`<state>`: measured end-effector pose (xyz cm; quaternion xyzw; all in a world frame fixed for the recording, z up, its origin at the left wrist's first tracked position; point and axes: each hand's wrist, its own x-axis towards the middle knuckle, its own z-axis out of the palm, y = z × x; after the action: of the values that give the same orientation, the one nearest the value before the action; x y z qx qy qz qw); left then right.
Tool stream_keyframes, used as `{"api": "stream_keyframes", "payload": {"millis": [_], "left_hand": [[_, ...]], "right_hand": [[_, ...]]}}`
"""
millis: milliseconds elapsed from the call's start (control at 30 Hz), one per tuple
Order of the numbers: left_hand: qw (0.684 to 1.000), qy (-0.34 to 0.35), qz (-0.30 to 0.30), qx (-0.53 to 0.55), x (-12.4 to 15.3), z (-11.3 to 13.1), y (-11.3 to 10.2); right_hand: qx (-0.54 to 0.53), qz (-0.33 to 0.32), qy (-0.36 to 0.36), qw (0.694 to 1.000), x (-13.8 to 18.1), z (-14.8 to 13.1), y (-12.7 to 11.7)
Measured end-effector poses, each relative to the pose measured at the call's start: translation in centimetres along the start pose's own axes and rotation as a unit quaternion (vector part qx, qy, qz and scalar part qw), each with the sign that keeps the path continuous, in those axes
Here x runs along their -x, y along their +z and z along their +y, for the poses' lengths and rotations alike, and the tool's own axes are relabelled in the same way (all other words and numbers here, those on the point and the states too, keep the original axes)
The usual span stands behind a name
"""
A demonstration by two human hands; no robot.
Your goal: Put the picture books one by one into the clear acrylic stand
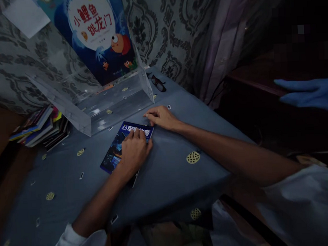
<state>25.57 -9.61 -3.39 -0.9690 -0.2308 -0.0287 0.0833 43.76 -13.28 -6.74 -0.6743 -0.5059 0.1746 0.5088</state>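
Observation:
A dark blue magazine (113,149) with white title characters lies flat on the cloth-covered table. My left hand (136,148) rests on its cover with the fingers laid over the upper part and part of the title hidden. Below the magazine's lower right side, the edge of another thin booklet (135,179) shows, mostly covered by my left hand and wrist. My right hand (162,117) is by the magazine's top right corner, fingers loosely bent and the index finger reaching out. I see nothing in its grasp.
A clear acrylic stand (116,103) sits behind the magazine, with a fish picture book (93,42) upright at its back. Eyeglasses (158,83) lie right of it. A book stack (43,127) stands left. A blue glove-like shape (308,91) appears at right, beyond the table (167,189).

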Motion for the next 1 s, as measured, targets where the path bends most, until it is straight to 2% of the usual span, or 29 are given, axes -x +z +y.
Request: {"api": "stream_keyframes", "payload": {"millis": [233,700,900,1000], "left_hand": [[1.0,0.0,-0.027,-0.013,-0.1,0.4,-0.8],[1.0,-0.001,0.002,0.002,-0.1,0.4,-0.2],[1.0,0.012,0.013,-0.005,0.1,0.3,-0.1],[1.0,0.019,0.01,-0.002,0.3,-0.1,-0.3]], "right_hand": [[-0.036,0.016,0.018,0.999,-0.4,0.6,0.2],[-0.102,0.038,0.018,0.994,-0.6,0.5,-0.1],[-0.008,0.024,-0.038,0.999,0.2,-0.4,-0.5],[0.05,-0.031,-0.073,0.996,0.7,-1.4,-0.7]]}}
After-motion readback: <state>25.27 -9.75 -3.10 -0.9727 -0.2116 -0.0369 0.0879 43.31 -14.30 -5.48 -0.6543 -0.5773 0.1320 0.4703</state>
